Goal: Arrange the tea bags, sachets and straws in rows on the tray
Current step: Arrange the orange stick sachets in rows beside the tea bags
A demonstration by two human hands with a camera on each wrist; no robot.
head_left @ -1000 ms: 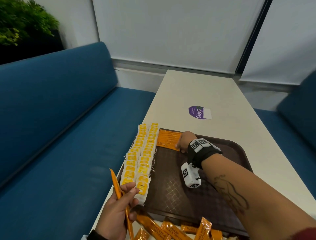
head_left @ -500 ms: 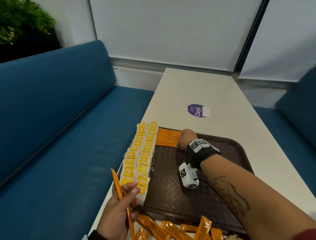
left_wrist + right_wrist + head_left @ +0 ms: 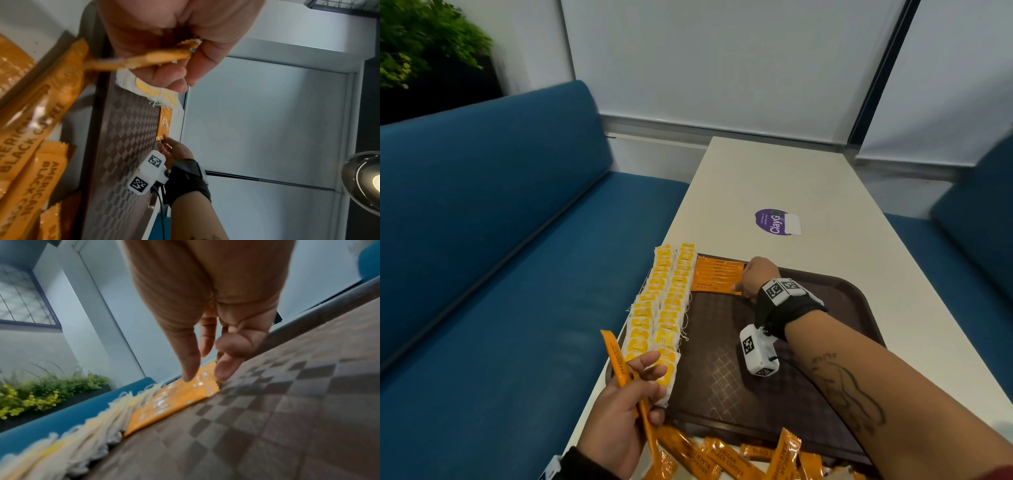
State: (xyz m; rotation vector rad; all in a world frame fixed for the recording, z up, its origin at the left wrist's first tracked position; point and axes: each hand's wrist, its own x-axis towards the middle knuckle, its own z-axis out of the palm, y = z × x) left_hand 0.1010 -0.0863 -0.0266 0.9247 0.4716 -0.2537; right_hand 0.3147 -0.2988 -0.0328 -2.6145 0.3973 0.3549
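Staying put — right hand (image 3: pixel 756 278) fingers straight on sachet row (image 3: pixel 717 279); left hand (image 3: pixel 619 418) still pinching a sachet (image 3: pixel 619 363).

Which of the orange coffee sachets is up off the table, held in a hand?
The sachet gripped in the left hand, standing tilted beside the tea bags. The others lie flat: a row on the tray and a loose pile on the table.

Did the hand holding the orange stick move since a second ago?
No. The left hand grips the sachet at the same near-left tray corner, beside the tea bags.
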